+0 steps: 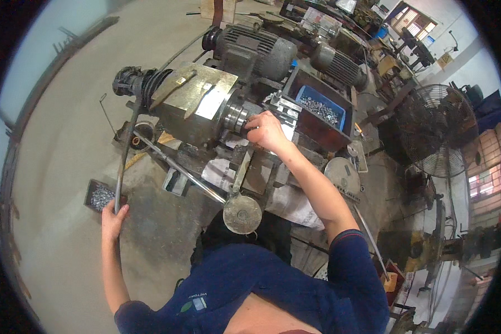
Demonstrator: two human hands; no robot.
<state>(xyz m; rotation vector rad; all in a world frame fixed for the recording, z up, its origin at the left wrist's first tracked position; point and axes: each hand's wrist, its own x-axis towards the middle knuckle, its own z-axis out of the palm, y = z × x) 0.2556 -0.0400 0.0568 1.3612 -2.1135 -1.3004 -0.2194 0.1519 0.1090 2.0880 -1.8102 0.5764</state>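
My left hand (113, 221) is closed round the lower end of a long dark metal lever (122, 167), which rises to the pulley end of a lathe-like machine (186, 119). At the other end of that machine, my right hand (266, 131) is at the front of the shiny steel chuck (235, 118). Its fingers are bent and pinched together at the chuck's mouth; whatever they hold is hidden. Just beyond the hand is a bright metal tool slide (284, 108). A polished steel bar (189, 177) slopes from under the machine towards a round metal disc (242, 215) in front of me.
A blue tray (340, 123) of small metal parts sits in a brown box to the right. Another small bin (89, 203) of parts stands on the floor at left. Electric motors (256, 53) lie behind the machine. A large caged fan (437, 131) stands at right.
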